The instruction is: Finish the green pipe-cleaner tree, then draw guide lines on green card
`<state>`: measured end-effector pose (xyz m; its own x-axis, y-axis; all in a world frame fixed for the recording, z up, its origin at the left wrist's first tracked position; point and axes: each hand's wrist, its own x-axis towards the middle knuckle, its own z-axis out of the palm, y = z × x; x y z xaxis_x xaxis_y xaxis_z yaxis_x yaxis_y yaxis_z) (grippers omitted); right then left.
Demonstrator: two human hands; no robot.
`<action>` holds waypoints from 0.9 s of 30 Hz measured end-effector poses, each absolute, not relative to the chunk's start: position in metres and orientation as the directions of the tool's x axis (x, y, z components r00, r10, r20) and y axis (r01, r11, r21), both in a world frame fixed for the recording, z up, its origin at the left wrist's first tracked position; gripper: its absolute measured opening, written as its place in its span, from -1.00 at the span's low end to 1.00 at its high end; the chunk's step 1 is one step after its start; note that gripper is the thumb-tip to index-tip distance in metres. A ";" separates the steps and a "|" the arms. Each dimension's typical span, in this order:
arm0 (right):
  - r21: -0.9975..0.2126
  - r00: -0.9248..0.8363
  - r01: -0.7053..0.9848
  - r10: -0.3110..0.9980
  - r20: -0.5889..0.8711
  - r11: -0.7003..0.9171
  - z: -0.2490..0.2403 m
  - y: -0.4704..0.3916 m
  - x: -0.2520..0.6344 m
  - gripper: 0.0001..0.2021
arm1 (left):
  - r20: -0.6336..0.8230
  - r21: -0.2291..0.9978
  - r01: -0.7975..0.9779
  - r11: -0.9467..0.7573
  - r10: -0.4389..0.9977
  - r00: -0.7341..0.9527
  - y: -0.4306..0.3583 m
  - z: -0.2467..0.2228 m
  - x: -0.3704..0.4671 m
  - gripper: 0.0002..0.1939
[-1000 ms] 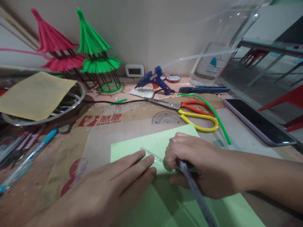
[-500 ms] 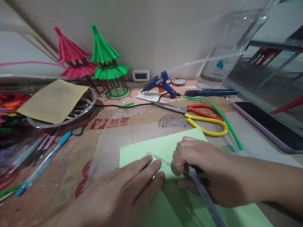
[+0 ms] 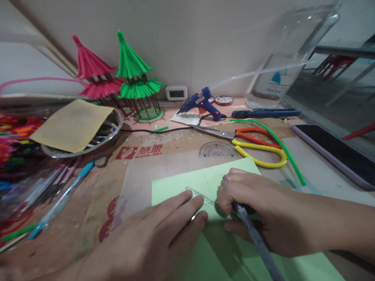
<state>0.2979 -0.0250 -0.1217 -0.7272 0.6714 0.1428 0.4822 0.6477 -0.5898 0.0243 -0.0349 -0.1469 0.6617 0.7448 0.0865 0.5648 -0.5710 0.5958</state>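
A light green sheet of paper (image 3: pixel 170 186) lies at the front middle of the table. On it rests a clear ruler (image 3: pixel 205 199), partly covered by my fingers. My left hand (image 3: pixel 166 230) lies flat over the ruler and the sheet, fingers stretched and slightly apart. Closed around a greyish pen (image 3: pixel 254 236), my right hand (image 3: pixel 249 207) rests on the paper at the ruler's right end. The pen's tip is hidden behind my fingers. A thin line shows on the sheet above the ruler.
Scissors (image 3: pixel 258 150), a clear protractor (image 3: pixel 218 149) and a green stem (image 3: pixel 281 144) lie beyond the paper. Behind stand a blue glue gun (image 3: pixel 202 102), a clock (image 3: pixel 176 93) and two model towers (image 3: pixel 140 89). A phone (image 3: pixel 336 152) is right, a metal bowl (image 3: pixel 113 136) left.
The whole view has shifted slightly, so things appear a little further right. Both hands keep nearly the same place on the paper and ruler.
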 end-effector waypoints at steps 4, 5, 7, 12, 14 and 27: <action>-0.595 -0.724 0.479 0.674 0.148 0.645 -0.122 -0.025 0.298 -0.79 | 0.137 0.561 0.581 -0.590 0.759 0.637 -0.036 -0.148 0.023 -0.63; -0.596 -0.723 0.482 0.676 0.142 0.642 -0.122 -0.025 0.298 -0.79 | 0.138 0.556 0.582 -0.593 0.756 0.640 -0.036 -0.148 0.024 -0.63; -0.595 -0.723 0.489 0.678 0.133 0.637 -0.122 -0.025 0.298 -0.79 | 0.134 0.552 0.576 -0.603 0.746 0.652 -0.035 -0.149 0.026 -0.62; -0.589 -0.727 0.488 0.673 0.133 0.644 -0.121 -0.024 0.297 -0.79 | 0.110 0.564 0.592 -0.575 0.764 0.636 -0.033 -0.151 0.027 -0.62; -0.585 -0.724 0.494 0.677 0.132 0.643 -0.120 -0.024 0.297 -0.78 | 0.100 0.562 0.601 -0.568 0.768 0.632 -0.034 -0.152 0.025 -0.62; -0.599 -0.731 0.472 0.667 0.144 0.646 -0.122 -0.024 0.298 -0.79 | 0.052 0.635 0.574 -0.517 0.770 0.636 -0.032 -0.144 0.027 -0.64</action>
<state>0.2979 -0.0243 -0.1218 -0.7308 0.6673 0.1437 0.4724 0.6463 -0.5993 0.0272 -0.0323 -0.1442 0.6357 0.7701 0.0521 0.5743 -0.5170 0.6348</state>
